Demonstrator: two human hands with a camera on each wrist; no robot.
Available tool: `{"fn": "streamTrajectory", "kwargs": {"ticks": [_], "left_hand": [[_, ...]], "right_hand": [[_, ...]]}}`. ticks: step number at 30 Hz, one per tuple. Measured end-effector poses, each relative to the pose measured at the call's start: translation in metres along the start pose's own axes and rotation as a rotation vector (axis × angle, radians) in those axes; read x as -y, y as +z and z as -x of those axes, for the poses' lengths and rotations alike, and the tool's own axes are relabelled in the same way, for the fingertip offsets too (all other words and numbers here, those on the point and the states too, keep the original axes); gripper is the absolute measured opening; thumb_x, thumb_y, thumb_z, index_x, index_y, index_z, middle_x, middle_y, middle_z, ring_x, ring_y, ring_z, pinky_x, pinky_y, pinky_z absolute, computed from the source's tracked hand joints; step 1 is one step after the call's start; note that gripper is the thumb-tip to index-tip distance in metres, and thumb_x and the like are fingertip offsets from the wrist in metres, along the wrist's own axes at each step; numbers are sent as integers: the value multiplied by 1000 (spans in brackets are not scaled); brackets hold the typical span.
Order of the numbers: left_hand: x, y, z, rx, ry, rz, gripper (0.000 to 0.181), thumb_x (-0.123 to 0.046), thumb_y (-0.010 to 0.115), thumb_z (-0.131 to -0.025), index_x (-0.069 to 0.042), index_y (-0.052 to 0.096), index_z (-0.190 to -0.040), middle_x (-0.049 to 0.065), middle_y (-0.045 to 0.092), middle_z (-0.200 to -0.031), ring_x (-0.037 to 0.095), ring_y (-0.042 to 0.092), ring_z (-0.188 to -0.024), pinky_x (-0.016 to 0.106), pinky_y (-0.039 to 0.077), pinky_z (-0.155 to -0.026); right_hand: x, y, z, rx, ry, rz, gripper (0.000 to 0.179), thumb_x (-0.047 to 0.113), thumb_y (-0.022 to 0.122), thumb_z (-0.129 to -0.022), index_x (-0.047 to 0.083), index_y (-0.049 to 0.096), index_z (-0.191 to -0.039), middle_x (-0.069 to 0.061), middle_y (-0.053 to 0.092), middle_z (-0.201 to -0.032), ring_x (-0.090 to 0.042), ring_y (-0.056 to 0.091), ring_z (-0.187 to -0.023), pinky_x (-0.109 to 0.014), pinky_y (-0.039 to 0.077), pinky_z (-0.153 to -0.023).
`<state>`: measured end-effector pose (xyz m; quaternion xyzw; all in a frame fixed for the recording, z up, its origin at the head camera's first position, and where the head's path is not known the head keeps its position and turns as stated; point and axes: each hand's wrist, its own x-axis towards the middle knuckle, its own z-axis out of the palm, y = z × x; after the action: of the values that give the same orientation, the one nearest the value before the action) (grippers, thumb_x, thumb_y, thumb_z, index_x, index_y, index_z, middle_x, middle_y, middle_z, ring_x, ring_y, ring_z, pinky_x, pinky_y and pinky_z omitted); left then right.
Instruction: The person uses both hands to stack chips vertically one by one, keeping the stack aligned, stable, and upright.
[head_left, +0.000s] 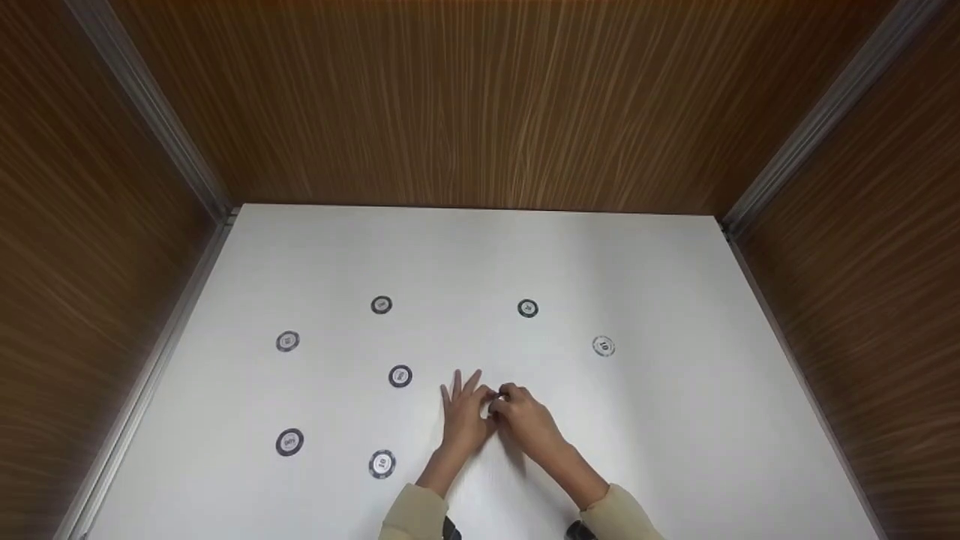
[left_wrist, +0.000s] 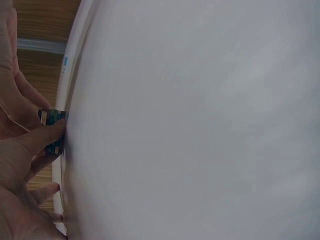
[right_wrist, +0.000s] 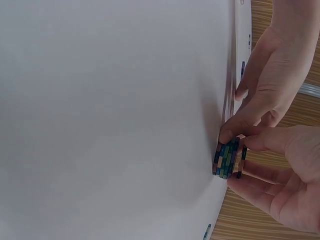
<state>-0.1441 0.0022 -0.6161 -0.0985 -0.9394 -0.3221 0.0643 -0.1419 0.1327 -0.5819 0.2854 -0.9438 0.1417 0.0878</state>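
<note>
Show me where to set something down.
Bare: tabletop right of the pale chip, and the far strip along the back panel. Crowded: left, five scattered chips; middle, left hand and right hand at the chip stack.

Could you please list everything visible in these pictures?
table: 1, white, between walls
walls: 3, brown, far, left and right sides
rails: several, grey, along walls
loose chips: 7, dark or grey rims, pale centres, spread on table
stack: 1, multicoloured edges, at table surface
upper chip: 1, dark-and-pale edge, above stack
sleeves: 2, beige, forearms
black items: 2, black, by sleeves
left hand: 1, holding stack
right hand: 1, pinching upper chip
</note>
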Motion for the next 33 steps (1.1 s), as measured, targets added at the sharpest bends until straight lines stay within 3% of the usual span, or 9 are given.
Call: {"fn": "streamTrajectory", "kwargs": {"ticks": [20, 33], "left_hand": [[1, 1, -1, 0, -3, 5, 26, -15, 75, -67, -13, 64, -90, 16, 48, -131, 47, 27, -127, 68, 14, -99], [1, 0, -1, 17, -7, -9, 22, -17, 74, -72, -12, 64, -91, 17, 47, -132, 47, 27, -127, 68, 15, -98]], "right_hand": [[-2, 4, -2, -18, -4, 22, 15, 3, 69, -78, 9, 71, -91, -10, 58, -101, -24, 59, -91, -26, 55, -68], [-5, 5, -2, -10, -11, -19, 23, 2, 69, -79, 7, 69, -101, -11, 60, -100, -26, 59, -91, -31, 55, -68]]}}
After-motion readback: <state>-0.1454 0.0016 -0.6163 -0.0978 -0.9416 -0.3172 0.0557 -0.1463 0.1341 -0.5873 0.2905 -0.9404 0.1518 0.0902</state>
